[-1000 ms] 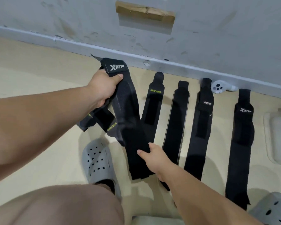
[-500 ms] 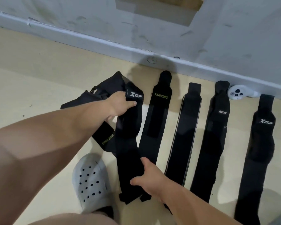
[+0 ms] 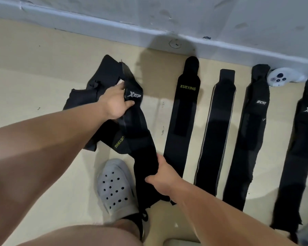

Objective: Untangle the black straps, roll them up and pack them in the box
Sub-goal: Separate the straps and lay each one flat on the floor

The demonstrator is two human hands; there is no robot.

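Several black straps lie side by side on the beige floor: a XUEYING strap, a grey-edged strap, a third labelled strap and an XTEP strap at the right edge. Left of them is a tangled heap of black straps. My left hand grips the top end of an XTEP strap next to its white logo. My right hand holds the lower part of the same strap, thumb on its left side. The strap runs slack between both hands over another XUEYING strap.
A grey wall and skirting run along the far side. A white controller lies against the skirting at right. My foot in a grey perforated clog stands just left of the held strap. A pale object's edge shows at the bottom.
Both hands have lowered the XTEP strap toward the floor left of the laid-out row; it has gone from stretched to slack. The view has shifted left and closer.
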